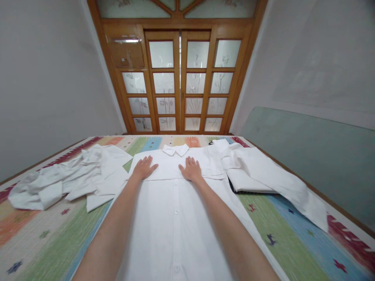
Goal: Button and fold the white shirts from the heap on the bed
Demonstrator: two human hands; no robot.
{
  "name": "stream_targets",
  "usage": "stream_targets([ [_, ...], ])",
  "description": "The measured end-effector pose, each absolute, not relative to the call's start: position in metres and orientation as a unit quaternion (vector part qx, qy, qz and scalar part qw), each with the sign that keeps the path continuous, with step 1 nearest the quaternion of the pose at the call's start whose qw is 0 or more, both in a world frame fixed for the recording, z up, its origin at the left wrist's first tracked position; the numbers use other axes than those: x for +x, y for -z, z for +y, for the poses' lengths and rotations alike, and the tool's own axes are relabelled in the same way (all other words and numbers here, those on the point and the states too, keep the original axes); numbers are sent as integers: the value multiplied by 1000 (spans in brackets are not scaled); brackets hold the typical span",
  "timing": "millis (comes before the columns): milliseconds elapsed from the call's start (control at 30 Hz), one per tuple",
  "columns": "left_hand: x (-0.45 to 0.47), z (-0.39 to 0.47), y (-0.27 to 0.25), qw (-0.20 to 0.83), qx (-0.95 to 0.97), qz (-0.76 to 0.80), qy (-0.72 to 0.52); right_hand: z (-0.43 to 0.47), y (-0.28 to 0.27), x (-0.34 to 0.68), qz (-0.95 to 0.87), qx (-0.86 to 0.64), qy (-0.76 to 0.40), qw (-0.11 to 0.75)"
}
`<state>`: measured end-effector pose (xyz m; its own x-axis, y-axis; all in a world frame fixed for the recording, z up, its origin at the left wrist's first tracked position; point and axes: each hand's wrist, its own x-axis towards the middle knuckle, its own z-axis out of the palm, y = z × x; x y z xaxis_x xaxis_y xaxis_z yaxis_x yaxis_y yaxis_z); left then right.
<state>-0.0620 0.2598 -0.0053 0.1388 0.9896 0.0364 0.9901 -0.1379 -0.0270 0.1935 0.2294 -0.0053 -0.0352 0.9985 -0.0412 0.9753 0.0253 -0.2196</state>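
A white button-up shirt lies front side up on the patterned cover, with its collar at the far end. Small buttons run down its middle toward me. My left hand rests flat on the upper left of the shirt, fingers apart. On the other side of the button line, my right hand lies spread below the collar. Neither hand grips the cloth. A long white sleeve-like piece stretches out at the right; where it joins is unclear.
Crumpled white cloth lies at the left. Under the sleeve-like piece is a folded white item with a dark edge. The striped cover spreads beneath everything. A pale green board borders the right; wooden glass doors stand beyond.
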Motion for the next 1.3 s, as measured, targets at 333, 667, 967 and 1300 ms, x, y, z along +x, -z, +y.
stream_targets([
  [333,-63,259,3,18,-761,-649,-4,224,5,259,-713,-698,-61,30],
  [667,-63,258,4,10,-760,-650,-8,222,11,284,-713,-701,-16,26],
  [967,-45,262,-21,5,-746,-664,-46,218,6,281,-712,-700,-35,31],
  [1300,45,233,-3,-56,-821,-568,-4,223,13,283,-712,-701,-29,26],
])
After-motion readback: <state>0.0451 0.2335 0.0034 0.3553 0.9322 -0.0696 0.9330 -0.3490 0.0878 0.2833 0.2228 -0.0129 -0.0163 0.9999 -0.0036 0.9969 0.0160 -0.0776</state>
